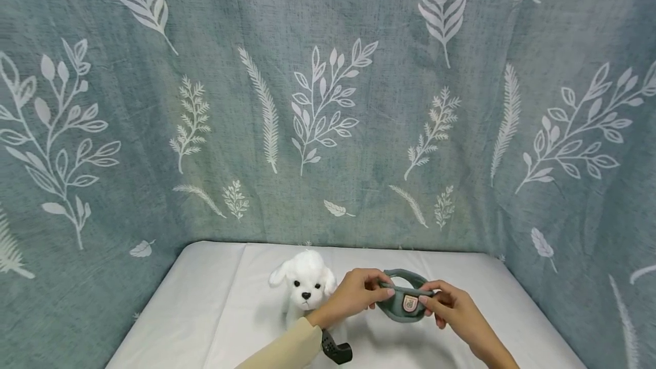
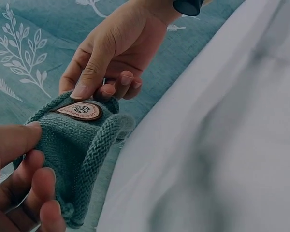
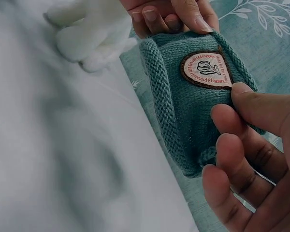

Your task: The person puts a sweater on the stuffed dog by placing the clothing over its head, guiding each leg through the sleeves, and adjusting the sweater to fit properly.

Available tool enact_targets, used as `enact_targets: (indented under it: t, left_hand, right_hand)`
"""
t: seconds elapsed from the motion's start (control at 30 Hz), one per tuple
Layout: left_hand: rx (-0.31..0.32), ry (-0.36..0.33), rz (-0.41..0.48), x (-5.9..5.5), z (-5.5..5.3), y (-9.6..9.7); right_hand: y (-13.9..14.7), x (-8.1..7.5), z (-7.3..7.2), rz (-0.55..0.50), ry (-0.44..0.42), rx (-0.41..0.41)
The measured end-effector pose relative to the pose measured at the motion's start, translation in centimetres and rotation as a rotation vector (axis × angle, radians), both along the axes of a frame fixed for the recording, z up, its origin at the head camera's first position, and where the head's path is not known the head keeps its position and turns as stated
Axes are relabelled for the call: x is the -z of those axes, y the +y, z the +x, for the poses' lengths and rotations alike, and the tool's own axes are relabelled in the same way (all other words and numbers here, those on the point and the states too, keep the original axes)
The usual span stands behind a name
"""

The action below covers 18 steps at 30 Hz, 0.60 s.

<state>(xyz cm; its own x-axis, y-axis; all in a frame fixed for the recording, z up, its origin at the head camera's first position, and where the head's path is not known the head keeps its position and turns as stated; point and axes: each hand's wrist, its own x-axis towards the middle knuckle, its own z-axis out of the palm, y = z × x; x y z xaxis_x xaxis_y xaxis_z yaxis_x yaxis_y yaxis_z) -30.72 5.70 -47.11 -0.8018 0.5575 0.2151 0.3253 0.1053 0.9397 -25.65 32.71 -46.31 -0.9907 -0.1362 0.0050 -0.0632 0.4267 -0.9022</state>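
Observation:
A small teal knitted piece (image 1: 394,307) with rolled edges is held up above the white surface, its far side forming an open loop behind. My left hand (image 1: 357,294) pinches its upper edge at the left between thumb and fingers. At the other end, my right hand (image 1: 453,307) pinches the same edge, thumb beside a pale sewn-on patch (image 3: 206,70). The right hand's other fingers curl loosely below, seen in the right wrist view. Just left of my left hand stands a white plush dog (image 1: 306,278), facing me; my left forearm partly hides its body.
A white padded surface (image 1: 220,300) lies under everything. Teal cloth (image 1: 318,130) with white leaf prints hangs at the back and both sides. A black device (image 1: 335,348) is strapped at my left wrist, close to the dog.

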Motion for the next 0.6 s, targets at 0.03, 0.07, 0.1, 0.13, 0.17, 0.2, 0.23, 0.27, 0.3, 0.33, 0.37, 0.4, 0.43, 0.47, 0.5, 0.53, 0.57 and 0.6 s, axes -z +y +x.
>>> enact_targets:
  t: [0.03,0.07,0.1,0.13,0.17,0.2,0.23,0.27,0.3,0.33,0.37,0.4,0.43,0.47,0.5,0.53,0.57,0.6]
  left_hand:
    - [0.0,-0.001,0.008,-0.3,0.1,-0.1]
    - [0.0,0.004,0.016,-0.6,0.1,-0.1]
    - [-0.002,0.01,0.021,-0.8,0.1,-0.2]
    - [0.002,0.011,0.026,-1.1,0.1,-0.3]
    - [0.003,0.018,0.028,-1.3,0.1,-0.4]
    - [0.005,0.023,0.032,-1.6,0.1,-0.6]
    - [0.007,0.029,0.034,-1.8,0.0,-0.7]
    - [0.009,0.033,0.035,-2.1,0.0,-0.8]
    - [0.01,0.031,0.036,-2.2,-0.1,-0.9]
    - [0.011,0.03,0.037,-2.4,-0.1,-1.0]
    - [0.009,0.032,0.037,-2.6,-0.2,-1.0]
    - [0.007,0.034,0.037,-2.8,-0.2,-1.1]
    - [0.004,0.037,0.036,-3.0,-0.2,-1.2]
    - [0.001,0.04,0.036,-3.1,-0.2,-1.3]
    - [-0.003,0.045,0.035,-3.3,-0.1,-1.5]
    - [-0.007,0.05,0.033,-3.5,-0.1,-1.6]
    - [-0.01,0.054,0.03,-3.7,-0.1,-1.7]
    - [-0.014,0.057,0.028,-3.9,-0.1,-1.9]
  right_hand:
    - [0.0,-0.2,0.0,0.002,0.003,0.003]
    - [0.0,-0.5,0.0,0.004,0.012,0.0]
    - [-0.1,-0.7,0.0,0.002,0.017,-0.002]
    - [-0.1,-1.0,-0.1,0.001,0.02,-0.003]
    - [-0.2,-1.2,-0.1,0.0,0.028,-0.008]
    - [-0.2,-1.4,-0.1,-0.001,0.036,-0.016]
    - [-0.3,-1.7,-0.1,-0.004,0.04,-0.02]
    - [-0.3,-1.9,-0.1,-0.007,0.048,-0.027]
    - [-0.4,-2.1,-0.1,-0.009,0.05,-0.028]
    - [-0.5,-2.2,-0.1,-0.011,0.053,-0.029]
    - [-0.5,-2.4,-0.1,-0.013,0.058,-0.03]
    - [-0.6,-2.5,-0.1,-0.015,0.06,-0.029]
    - [-0.8,-2.7,-0.1,-0.017,0.061,-0.025]
    - [-0.9,-2.9,-0.1,-0.021,0.062,-0.022]
    - [-1.0,-3.1,-0.1,-0.024,0.062,-0.018]
    - [-1.2,-3.3,-0.1,-0.027,0.064,-0.017]
    - [-1.3,-3.4,-0.2,-0.028,0.067,-0.017]
    - [-1.5,-3.6,-0.2,-0.029,0.069,-0.016]
